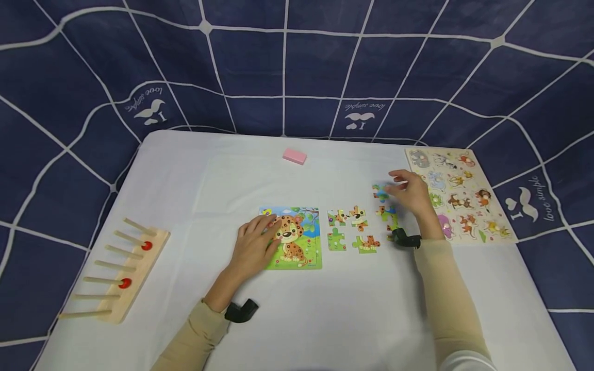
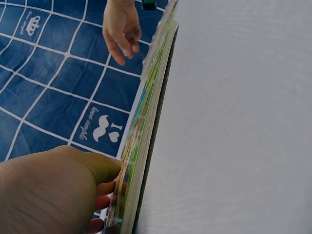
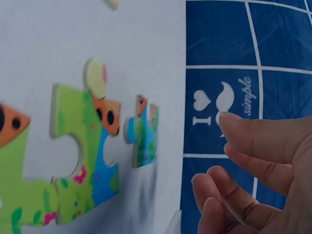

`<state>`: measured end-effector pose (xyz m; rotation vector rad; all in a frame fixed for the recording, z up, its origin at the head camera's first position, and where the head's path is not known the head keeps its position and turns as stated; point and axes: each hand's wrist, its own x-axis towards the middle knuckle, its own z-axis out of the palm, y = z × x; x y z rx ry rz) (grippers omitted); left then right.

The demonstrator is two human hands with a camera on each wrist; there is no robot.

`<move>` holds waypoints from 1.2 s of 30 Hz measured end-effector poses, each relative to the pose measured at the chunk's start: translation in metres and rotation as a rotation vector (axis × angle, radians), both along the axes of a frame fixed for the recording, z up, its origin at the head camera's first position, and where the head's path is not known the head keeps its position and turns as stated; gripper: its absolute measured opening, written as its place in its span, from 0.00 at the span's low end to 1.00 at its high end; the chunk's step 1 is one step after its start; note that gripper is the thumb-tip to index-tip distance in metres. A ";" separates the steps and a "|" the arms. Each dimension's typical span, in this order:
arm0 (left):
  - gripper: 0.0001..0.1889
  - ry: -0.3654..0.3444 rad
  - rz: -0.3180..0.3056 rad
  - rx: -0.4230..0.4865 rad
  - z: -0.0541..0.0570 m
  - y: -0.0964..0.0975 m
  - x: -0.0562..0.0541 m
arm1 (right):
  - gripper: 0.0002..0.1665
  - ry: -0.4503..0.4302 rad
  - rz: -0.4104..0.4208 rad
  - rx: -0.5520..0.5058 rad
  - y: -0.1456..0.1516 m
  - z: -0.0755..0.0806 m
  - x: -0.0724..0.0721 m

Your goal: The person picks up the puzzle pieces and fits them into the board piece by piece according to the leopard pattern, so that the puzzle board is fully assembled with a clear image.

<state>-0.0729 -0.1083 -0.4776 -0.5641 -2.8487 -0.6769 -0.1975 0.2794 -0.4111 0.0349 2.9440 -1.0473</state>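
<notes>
On the white table lies a square leopard puzzle board (image 1: 303, 252) with a green and blue picture. My left hand (image 1: 252, 245) rests on its left part, fingers spread over the picture; the left wrist view shows thumb and fingertips against the board's face. My right hand (image 1: 410, 193) is beside a blue-green puzzle piece (image 1: 380, 192), thumb and fingers apart. In the right wrist view nothing shows between those fingers, and the blue-green piece (image 3: 146, 134) stands apart from them. Several loose pieces, among them a green piece (image 1: 336, 241) and a leopard-face piece (image 1: 358, 216), lie between board and hand.
An animal peg puzzle (image 1: 457, 196) lies at the right, close to my right hand. At the left is a wooden stand with pegs (image 1: 139, 278) and red beads (image 1: 124, 283). A pink block (image 1: 294, 156) lies towards the back. Blue checked cloth (image 1: 320, 62) surrounds the table.
</notes>
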 end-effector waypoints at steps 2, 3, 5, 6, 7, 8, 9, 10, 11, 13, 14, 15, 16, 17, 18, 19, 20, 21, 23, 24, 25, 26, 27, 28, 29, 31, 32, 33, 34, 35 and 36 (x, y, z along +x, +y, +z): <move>0.23 -0.001 0.001 -0.001 -0.001 0.000 0.000 | 0.27 -0.014 -0.007 0.005 0.002 -0.002 -0.001; 0.23 -0.004 0.002 -0.001 -0.001 0.000 0.000 | 0.27 -0.021 -0.008 0.005 0.002 -0.002 -0.002; 0.24 -0.013 0.005 -0.001 -0.002 0.000 0.000 | 0.27 -0.041 -0.010 0.003 0.003 -0.004 -0.003; 0.24 -0.019 0.006 -0.001 -0.002 0.000 -0.001 | 0.28 -0.054 -0.013 0.000 0.004 -0.005 -0.003; 0.24 -0.027 0.007 0.000 -0.002 0.000 -0.001 | 0.28 -0.065 -0.012 -0.004 0.004 -0.006 -0.003; 0.24 -0.033 0.007 -0.001 -0.002 0.000 -0.001 | 0.28 -0.075 -0.012 -0.009 0.004 -0.007 -0.003; 0.24 -0.036 0.008 0.000 -0.002 0.000 -0.001 | 0.28 -0.084 -0.011 -0.014 0.005 -0.008 -0.003; 0.24 -0.038 0.007 -0.001 -0.002 0.000 -0.001 | 0.28 -0.094 -0.011 -0.019 0.005 -0.009 -0.004; 0.24 -0.040 0.007 -0.001 -0.002 0.000 -0.001 | 0.29 -0.101 -0.010 -0.022 0.005 -0.009 -0.004; 0.23 -0.042 0.006 -0.002 -0.002 0.000 -0.001 | 0.29 -0.112 -0.006 -0.027 0.006 -0.011 -0.005; 0.23 -0.042 0.006 -0.002 -0.001 0.000 -0.001 | 0.29 -0.117 -0.004 -0.031 0.006 -0.012 -0.005; 0.23 -0.043 0.007 -0.002 -0.001 0.000 0.000 | 0.29 -0.123 -0.003 -0.032 0.006 -0.012 -0.005; 0.23 -0.045 0.007 -0.003 -0.001 0.000 0.000 | 0.30 -0.127 -0.002 -0.033 0.006 -0.012 -0.006; 0.23 -0.046 0.007 -0.002 -0.001 0.000 0.000 | 0.30 -0.131 0.000 -0.033 0.006 -0.012 -0.006; 0.23 -0.048 0.008 -0.002 -0.001 0.000 0.000 | 0.30 -0.136 0.000 -0.035 0.006 -0.013 -0.006; 0.23 -0.050 0.008 -0.001 -0.001 0.000 0.000 | 0.30 -0.141 0.002 -0.036 0.006 -0.013 -0.006; 0.23 -0.051 0.009 0.001 0.000 0.000 0.000 | 0.30 -0.144 0.005 -0.036 0.006 -0.013 -0.006; 0.23 -0.051 0.009 0.001 0.000 0.000 0.000 | 0.30 -0.147 0.008 -0.035 0.006 -0.013 -0.006; 0.23 -0.052 0.009 -0.001 -0.001 0.000 0.000 | 0.31 -0.158 0.013 -0.038 0.006 -0.014 -0.007; 0.23 -0.051 0.010 -0.002 0.000 0.000 0.000 | 0.31 -0.165 0.015 -0.041 0.006 -0.014 -0.007; 0.23 -0.052 0.010 -0.002 0.000 0.000 0.000 | 0.31 -0.171 0.017 -0.045 0.005 -0.015 -0.007; 0.23 -0.051 0.011 -0.002 0.000 0.000 0.000 | 0.31 -0.177 0.020 -0.044 0.005 -0.015 -0.007; 0.24 -0.051 0.011 -0.003 0.000 0.000 0.000 | 0.31 -0.183 0.021 -0.045 0.005 -0.016 -0.007; 0.24 -0.052 0.011 -0.003 0.000 0.000 0.000 | 0.31 -0.187 0.021 -0.046 0.005 -0.017 -0.008; 0.24 -0.051 0.011 -0.002 0.000 0.000 0.000 | 0.31 -0.189 0.023 -0.045 0.005 -0.018 -0.008; 0.24 -0.050 0.011 0.000 0.000 0.000 0.000 | 0.31 -0.189 0.025 -0.036 0.005 -0.019 -0.009; 0.23 -0.043 0.009 0.003 0.000 0.000 0.000 | 0.31 -0.191 0.025 -0.032 0.005 -0.019 -0.009; 0.23 -0.041 0.009 0.003 0.000 0.000 0.000 | 0.31 -0.192 0.024 -0.029 0.005 -0.020 -0.010; 0.23 -0.039 0.009 0.004 0.000 0.000 0.000 | 0.31 -0.194 0.024 -0.027 0.004 -0.020 -0.010; 0.23 -0.037 0.009 0.005 0.001 0.000 0.000 | 0.31 -0.196 0.024 -0.024 0.004 -0.021 -0.010; 0.23 -0.035 0.008 0.004 0.001 0.000 0.000 | 0.31 -0.199 0.023 -0.022 0.004 -0.021 -0.010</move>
